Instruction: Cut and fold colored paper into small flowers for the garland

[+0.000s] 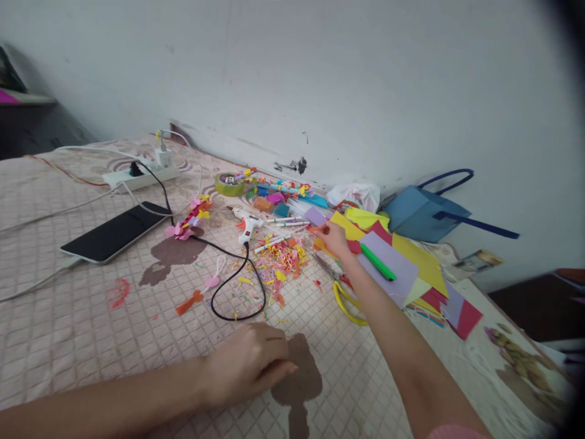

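My right hand [333, 236] reaches to the edge of the coloured paper pile, its fingertips pinched on a small orange paper piece [315, 230]. My left hand [249, 364] rests on the tiled-pattern cloth near the front, fingers curled; what they hold, if anything, is hidden. Left of my right hand lie white paper sticks [286, 224] and a heap of tiny paper scraps [283, 259]. A white glue gun [249, 227] with a looped black cord is beside them. Yellow-handled scissors [348, 305] lie below my right forearm's left side, and a green pen [377, 262] rests on purple paper [388, 268].
A tablet [116, 231] and a power strip [141, 177] with cables lie at the left. Green tape [229, 185] and decorated sticks [283, 188] sit near the wall. A blue bag [423, 213] leans at the back right.
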### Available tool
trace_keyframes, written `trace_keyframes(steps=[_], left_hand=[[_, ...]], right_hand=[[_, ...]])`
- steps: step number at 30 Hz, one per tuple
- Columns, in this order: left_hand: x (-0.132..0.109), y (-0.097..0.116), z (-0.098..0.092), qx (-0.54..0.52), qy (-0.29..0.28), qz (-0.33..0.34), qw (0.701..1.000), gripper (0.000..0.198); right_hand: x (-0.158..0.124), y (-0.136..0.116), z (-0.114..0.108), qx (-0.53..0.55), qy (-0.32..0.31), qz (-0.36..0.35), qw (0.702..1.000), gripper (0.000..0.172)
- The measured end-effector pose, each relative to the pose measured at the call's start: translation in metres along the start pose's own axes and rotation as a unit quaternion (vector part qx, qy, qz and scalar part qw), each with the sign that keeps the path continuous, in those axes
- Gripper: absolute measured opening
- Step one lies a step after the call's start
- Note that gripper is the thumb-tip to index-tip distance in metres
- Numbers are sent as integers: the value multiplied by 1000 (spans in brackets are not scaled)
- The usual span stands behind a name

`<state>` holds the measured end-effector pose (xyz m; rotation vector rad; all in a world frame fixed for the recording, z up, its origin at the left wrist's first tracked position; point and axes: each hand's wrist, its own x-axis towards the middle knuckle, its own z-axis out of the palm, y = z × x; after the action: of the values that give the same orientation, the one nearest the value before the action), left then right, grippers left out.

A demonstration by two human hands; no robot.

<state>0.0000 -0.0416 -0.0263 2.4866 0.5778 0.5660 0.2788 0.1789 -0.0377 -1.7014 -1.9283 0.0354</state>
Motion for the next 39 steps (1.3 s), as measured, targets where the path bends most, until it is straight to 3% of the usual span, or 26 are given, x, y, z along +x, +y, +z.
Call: trace_keyframes(steps=[6,14,19,23,27,32,35,39], left_hand=[[0,-3,2,-6,7,5,1000,28],[0,-3,2,1,7,6,1000,27],[0,-3,1,-8,3,-10,1000,29],[1,-2,-2,-84,26,-60,994,28],[4,-5,-5,-195,95,-171,961,18],[11,-16,-5,-351,173,-225,892,21],[14,-23,-5,-404,161,-234,870,22],[16,-27,-5,-429,130,-259,855,21]], right_hand=[[-6,7,-7,90,-1,29,995,23],[-5,5,-14,243,-95,76,962,31],[-12,-6,-22,323,-132,97,932,34],[-38,-28,-34,368,-127,101,916,32],[-94,-65,-51,390,-159,98,902,27],[-161,-115,-62,430,-301,78,847,20],[-175,-128,-60,436,-318,68,839,18],[-178,-127,-55,437,-325,70,836,18]])
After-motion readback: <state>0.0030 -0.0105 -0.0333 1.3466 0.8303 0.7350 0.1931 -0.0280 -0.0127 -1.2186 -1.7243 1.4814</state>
